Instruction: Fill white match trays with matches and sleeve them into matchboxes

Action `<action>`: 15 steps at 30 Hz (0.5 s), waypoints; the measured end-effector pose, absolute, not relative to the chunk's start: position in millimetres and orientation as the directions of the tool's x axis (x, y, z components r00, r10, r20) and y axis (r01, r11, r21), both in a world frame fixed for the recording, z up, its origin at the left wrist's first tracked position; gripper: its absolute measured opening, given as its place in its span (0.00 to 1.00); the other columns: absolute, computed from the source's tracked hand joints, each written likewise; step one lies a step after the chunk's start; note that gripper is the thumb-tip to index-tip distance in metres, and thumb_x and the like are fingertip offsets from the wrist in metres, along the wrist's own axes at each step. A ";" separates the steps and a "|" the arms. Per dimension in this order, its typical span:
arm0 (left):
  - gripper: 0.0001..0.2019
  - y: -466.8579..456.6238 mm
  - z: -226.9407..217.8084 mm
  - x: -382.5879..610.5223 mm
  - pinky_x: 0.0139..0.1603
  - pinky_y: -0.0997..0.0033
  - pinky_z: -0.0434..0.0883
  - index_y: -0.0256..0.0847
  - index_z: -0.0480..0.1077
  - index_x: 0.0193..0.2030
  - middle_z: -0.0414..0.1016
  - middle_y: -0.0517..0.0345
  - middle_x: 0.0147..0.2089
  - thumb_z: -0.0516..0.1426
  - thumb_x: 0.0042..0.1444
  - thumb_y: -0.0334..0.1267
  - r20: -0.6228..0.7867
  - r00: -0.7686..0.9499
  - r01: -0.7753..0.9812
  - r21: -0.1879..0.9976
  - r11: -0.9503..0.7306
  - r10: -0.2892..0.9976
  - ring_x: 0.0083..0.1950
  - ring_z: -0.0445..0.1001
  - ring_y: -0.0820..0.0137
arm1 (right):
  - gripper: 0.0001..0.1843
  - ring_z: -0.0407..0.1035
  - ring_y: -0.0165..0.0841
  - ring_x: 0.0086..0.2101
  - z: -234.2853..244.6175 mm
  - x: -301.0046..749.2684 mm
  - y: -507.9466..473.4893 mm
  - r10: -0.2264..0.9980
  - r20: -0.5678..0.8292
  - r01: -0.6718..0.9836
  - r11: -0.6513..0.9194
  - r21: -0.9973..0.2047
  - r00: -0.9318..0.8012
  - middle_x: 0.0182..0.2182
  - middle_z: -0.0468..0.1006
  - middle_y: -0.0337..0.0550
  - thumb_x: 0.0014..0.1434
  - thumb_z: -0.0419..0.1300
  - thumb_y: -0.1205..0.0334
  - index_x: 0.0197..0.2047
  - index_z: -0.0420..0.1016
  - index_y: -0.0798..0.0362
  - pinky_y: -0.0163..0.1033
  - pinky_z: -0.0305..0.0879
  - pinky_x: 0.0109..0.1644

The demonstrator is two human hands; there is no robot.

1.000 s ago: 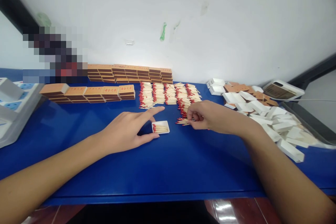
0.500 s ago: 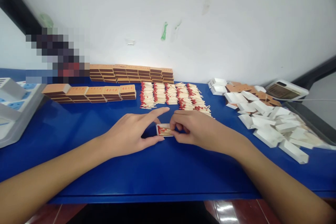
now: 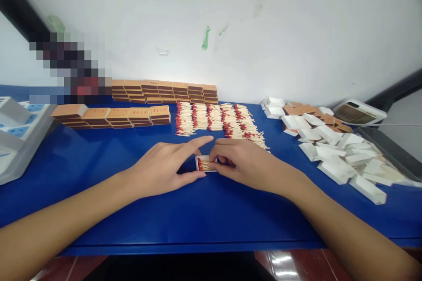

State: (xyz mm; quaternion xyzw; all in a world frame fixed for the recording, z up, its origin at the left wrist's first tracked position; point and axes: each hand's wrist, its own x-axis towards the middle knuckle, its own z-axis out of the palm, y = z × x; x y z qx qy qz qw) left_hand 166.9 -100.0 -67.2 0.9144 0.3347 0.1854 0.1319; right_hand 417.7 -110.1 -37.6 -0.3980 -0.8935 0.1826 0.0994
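A small white matchbox tray (image 3: 197, 163) lies on the blue table in front of me, with red-headed matches (image 3: 203, 166) inside. My left hand (image 3: 163, 167) steadies it from the left: the thumb is at its near edge, another finger at its far left corner, and the index finger stretches out above. Over the right part of the tray, my right hand (image 3: 253, 164) is closed, thumb and fingertips pinched at the match ends. Those fingers hide the tray's right end. Just beyond my hands, rows of loose matches (image 3: 216, 118) lie in heaps.
Stacked orange matchboxes (image 3: 128, 116) stand at the left, with another stack (image 3: 165, 90) along the wall. Empty white trays (image 3: 329, 153) pile up at the right, near a phone (image 3: 359, 112). A white power strip (image 3: 26, 140) sits at the far left.
My right hand's fingertips have shifted slightly left over the tray. The left hand and the tray have stayed almost in place.
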 end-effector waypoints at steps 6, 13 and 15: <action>0.37 -99.0 -69.4 165.0 0.34 0.73 0.71 0.53 0.55 0.76 0.85 0.68 0.55 0.65 0.66 0.47 0.263 0.714 0.554 0.354 -0.754 0.648 0.38 0.82 0.72 | 0.06 0.69 0.31 0.34 -36.5 422.8 -107.7 0.749 0.056 0.666 0.618 -0.418 -0.660 0.38 0.78 0.41 0.72 0.61 0.63 0.44 0.79 0.52 0.37 0.58 0.37; 0.35 -98.1 -69.2 163.9 0.35 0.71 0.72 0.51 0.57 0.75 0.85 0.68 0.54 0.65 0.66 0.49 0.265 0.727 0.545 0.338 -0.767 0.634 0.36 0.82 0.72 | 0.05 0.65 0.30 0.32 -30.6 429.9 -104.5 0.742 0.017 0.670 0.614 -0.418 -0.670 0.32 0.73 0.37 0.66 0.63 0.68 0.36 0.75 0.52 0.36 0.55 0.35; 0.34 -97.2 -69.4 164.0 0.34 0.71 0.71 0.51 0.59 0.74 0.85 0.68 0.53 0.66 0.66 0.49 0.253 0.732 0.550 0.328 -0.768 0.633 0.35 0.81 0.72 | 0.06 0.65 0.29 0.31 -31.8 428.0 -105.8 0.734 0.020 0.659 0.620 -0.425 -0.678 0.32 0.74 0.37 0.66 0.63 0.69 0.36 0.74 0.53 0.36 0.55 0.35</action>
